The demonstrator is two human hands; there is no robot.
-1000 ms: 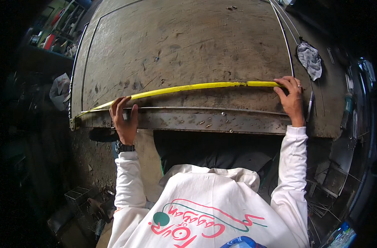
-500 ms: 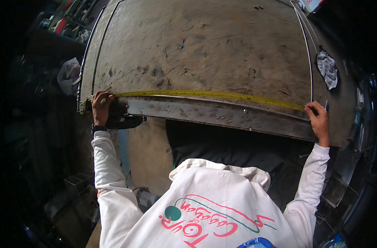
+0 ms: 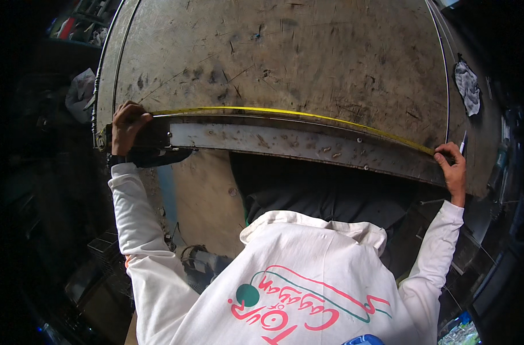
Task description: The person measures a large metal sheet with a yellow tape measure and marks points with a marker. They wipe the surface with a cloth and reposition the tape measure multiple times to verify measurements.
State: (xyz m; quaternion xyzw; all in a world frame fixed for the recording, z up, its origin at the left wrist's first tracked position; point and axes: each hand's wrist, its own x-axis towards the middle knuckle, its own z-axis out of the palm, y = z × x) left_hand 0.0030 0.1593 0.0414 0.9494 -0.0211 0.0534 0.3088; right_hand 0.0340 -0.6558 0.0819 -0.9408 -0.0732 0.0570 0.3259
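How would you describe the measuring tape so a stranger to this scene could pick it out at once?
Find the big scuffed brown worktable, then the grey metal strip along its near edge. Just beyond that strip, the measuring tape spans from the left hand to the right hand. Its bright yellow sets it apart from the thin silvery rod on the right.

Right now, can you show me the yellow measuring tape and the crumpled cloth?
Yellow measuring tape point(image 3: 262, 109), head view: middle of its strip.
Crumpled cloth point(image 3: 467, 89), head view: middle of its folds.
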